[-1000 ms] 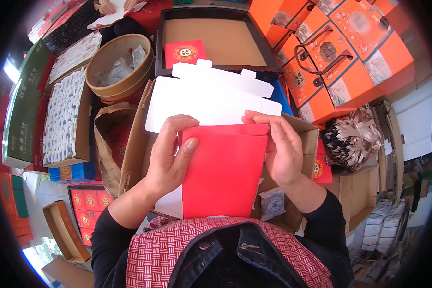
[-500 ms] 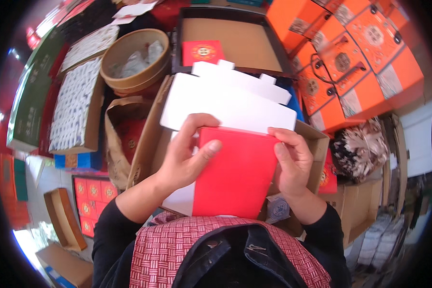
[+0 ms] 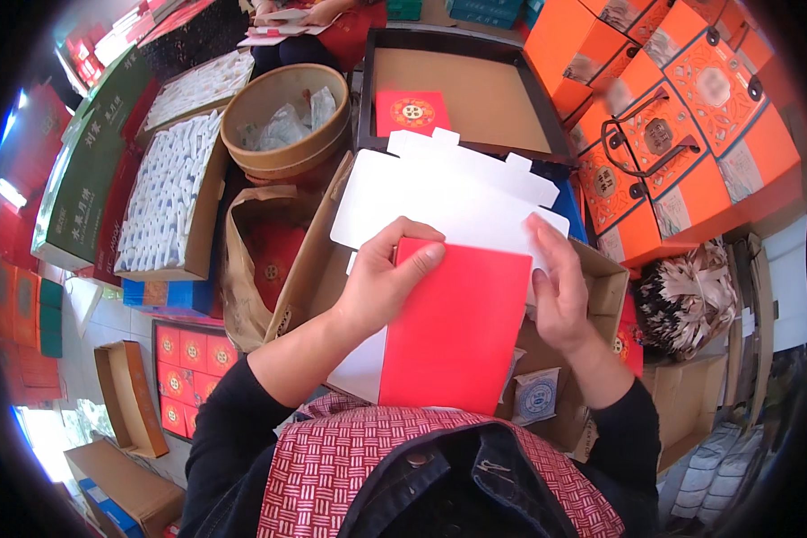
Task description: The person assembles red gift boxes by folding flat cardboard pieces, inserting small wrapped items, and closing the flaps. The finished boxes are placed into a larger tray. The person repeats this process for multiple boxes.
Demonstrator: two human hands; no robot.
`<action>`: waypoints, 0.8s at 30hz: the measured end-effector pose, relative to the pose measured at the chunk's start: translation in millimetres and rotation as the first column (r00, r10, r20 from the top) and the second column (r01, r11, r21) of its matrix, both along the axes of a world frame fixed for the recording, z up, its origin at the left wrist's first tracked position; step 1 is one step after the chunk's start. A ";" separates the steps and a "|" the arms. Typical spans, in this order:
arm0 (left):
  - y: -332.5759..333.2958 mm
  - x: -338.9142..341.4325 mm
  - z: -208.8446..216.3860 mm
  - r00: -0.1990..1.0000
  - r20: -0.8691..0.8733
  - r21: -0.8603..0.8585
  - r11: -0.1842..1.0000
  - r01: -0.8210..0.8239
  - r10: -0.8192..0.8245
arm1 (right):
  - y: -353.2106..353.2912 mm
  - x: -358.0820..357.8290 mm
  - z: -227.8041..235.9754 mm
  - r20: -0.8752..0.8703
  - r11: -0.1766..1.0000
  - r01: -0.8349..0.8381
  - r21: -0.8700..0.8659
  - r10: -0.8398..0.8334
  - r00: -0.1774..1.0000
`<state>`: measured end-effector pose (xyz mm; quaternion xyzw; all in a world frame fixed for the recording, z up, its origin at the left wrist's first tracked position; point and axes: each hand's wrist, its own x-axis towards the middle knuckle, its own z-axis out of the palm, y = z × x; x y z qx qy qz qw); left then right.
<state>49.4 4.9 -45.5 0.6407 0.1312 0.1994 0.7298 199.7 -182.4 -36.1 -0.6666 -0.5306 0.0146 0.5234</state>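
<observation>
Orange gift boxes [image 3: 668, 152] stacked at upper right; below them, a brown carton [image 3: 608, 285] in front of the person. White cut card [image 3: 439, 199] lies across the carton's far side. Red box [image 3: 457, 327] stands over the carton, its near end against the apron [image 3: 332, 471]. Left hand [image 3: 377, 285] pinches its upper left corner, thumb on the front face, fingers behind. Right hand [image 3: 560, 291] is loosely spread beside the upper right edge; contact cannot be told. Step, as judged: squaring up the box's upper end; next move would call for a steady left grip while the right fingers press that edge. Round wrapped packet [image 3: 537, 394] sits low in the carton. Box's rear and depth hidden; right fingertips blurred; carton's near side cut off by the apron.
</observation>
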 end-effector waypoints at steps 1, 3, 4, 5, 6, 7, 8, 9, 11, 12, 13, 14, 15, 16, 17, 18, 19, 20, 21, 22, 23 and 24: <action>2.5 4.1 -4.5 0.999 0.033 -0.154 0.988 -0.002 0.007 | -6.0 23.2 2.6 0.492 0.996 -0.007 -0.083 0.047 0.869; 8.8 9.3 -2.1 1.000 -0.018 -0.368 0.929 -0.027 0.022 | 2.4 28.0 11.9 0.678 0.982 -0.083 -0.172 0.179 0.713; 11.3 11.5 0.3 0.998 -0.048 -0.469 0.882 -0.048 0.029 | 9.0 28.1 16.4 0.749 0.968 -0.114 -0.224 0.246 0.616; 10.8 13.0 4.1 0.998 -0.065 -0.481 0.875 -0.050 0.022 | 20.4 27.0 20.7 0.736 0.967 -0.185 -0.175 0.254 0.628; 10.5 13.4 5.8 0.994 -0.104 -0.521 0.851 -0.067 0.014 | 28.6 29.6 21.7 0.687 0.958 -0.240 -0.157 0.281 0.670; 10.6 13.1 6.5 0.990 -0.143 -0.558 0.825 -0.085 0.006 | 35.7 33.4 19.8 0.636 0.947 -0.293 -0.134 0.309 0.707; 12.4 13.2 7.8 0.984 -0.179 -0.591 0.799 -0.107 0.000 | 43.3 35.0 18.9 0.585 0.932 -0.348 -0.105 0.340 0.736; 13.7 13.1 9.4 0.983 -0.183 -0.689 0.714 -0.128 -0.001 | 49.9 32.0 19.4 0.525 0.920 -0.392 -0.021 0.343 0.779; 15.9 11.8 9.5 0.981 -0.195 -0.849 0.502 -0.167 -0.002 | 50.9 36.4 12.1 0.326 0.911 -0.413 0.028 0.382 0.865; 18.7 7.8 5.3 0.997 -0.073 -0.816 0.576 -0.040 -0.035 | 50.8 38.7 10.8 0.218 0.905 -0.422 0.052 0.402 0.889; 22.5 2.0 -1.3 0.996 0.046 -0.762 0.641 0.086 -0.078 | 41.4 40.3 14.7 0.145 0.951 -0.288 -0.114 0.303 0.942; 25.4 -2.9 -8.7 0.980 0.161 -0.691 0.695 0.198 -0.119 | 42.8 40.5 24.6 -0.070 0.953 -0.263 -0.148 0.255 0.964; 26.0 -1.4 -10.6 0.992 0.089 -0.694 0.709 0.127 -0.091 | 40.3 40.3 36.7 -0.280 0.961 -0.218 -0.171 0.165 0.946; 24.6 -1.0 -11.7 0.995 0.037 -0.672 0.734 0.093 -0.092 | 49.4 48.8 46.9 -0.612 0.973 -0.225 -0.039 0.155 0.775; 20.3 2.3 -13.5 0.994 -0.015 -0.648 0.759 0.072 -0.107 | 56.3 64.7 49.6 -0.633 0.983 -0.159 0.090 0.179 0.753; 16.4 4.3 -15.8 0.991 -0.071 -0.620 0.783 0.045 -0.113 | 66.6 85.8 48.2 -0.650 0.972 -0.091 0.217 0.213 0.729; 11.7 7.1 -13.7 0.984 -0.119 -0.602 0.798 0.033 -0.131 | 74.0 114.8 44.3 -0.650 0.969 -0.074 0.235 0.213 0.729; 9.2 7.8 -13.6 0.978 -0.146 -0.594 0.804 0.037 -0.152 | 82.5 142.4 41.7 -0.649 0.965 -0.067 0.255 0.222 0.728; 7.9 8.9 -15.0 0.968 -0.180 -0.572 0.819 0.042 -0.175 | 91.1 160.7 43.2 -0.683 0.968 -0.051 0.244 0.209 0.700; 6.9 10.0 -14.2 0.958 -0.215 -0.548 0.835 0.043 -0.191 | 100.8 177.7 40.0 -0.670 0.985 0.007 0.175 0.114 0.734; 5.5 11.9 -10.1 0.952 -0.225 -0.572 0.819 0.043 -0.208 | 108.5 195.7 31.0 -0.648 0.992 0.074 0.105 0.012 0.761; 5.4 12.8 -12.6 0.950 -0.222 -0.568 0.821 0.057 -0.220 | 120.7 215.4 16.9 -0.622 0.990 0.135 0.038 -0.083 0.779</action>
